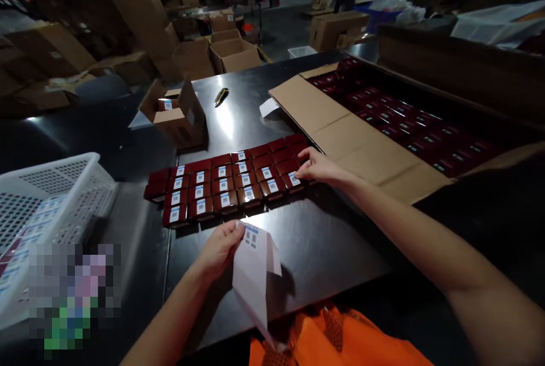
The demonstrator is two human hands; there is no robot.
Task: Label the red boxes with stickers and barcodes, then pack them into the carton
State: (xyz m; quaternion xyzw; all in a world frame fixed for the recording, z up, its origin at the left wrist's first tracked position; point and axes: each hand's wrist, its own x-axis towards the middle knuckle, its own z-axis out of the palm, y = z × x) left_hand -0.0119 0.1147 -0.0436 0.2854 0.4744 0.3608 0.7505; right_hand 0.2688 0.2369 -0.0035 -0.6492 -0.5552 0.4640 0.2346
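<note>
Lower left of view pixelated; contents beneath the white perforated plastic basket (51,196) unreadable. Lower end of the white folded label backing sheet (255,275) cut off behind orange mesh fabric (336,337) at bottom edge. Left hand (219,247) closed on sheet's upper left corner, fingers pinched over the edge, thumb side hidden behind the paper; small printed labels visible near top of sheet, print too small to read. Sheet held above black table (323,247), long axis running from upper left to lower right, tilted. Right hand (317,168) at right end of the block of small dark red glossy boxes (230,181), fingers slightly curled and resting on the end boxes; whether a box is gripped cannot be told. Block laid in four rows on table, long axis left to right, rising slightly to the right; most boxes carry white labels on top, several in the far row bare. Large open brown cardboard carton (336,122) at right, filled with more dark red boxes, far side lost in shadow. Small open cardboard box (179,116) and dark pen-like tool (221,96) beyond, detail indistinct.
</note>
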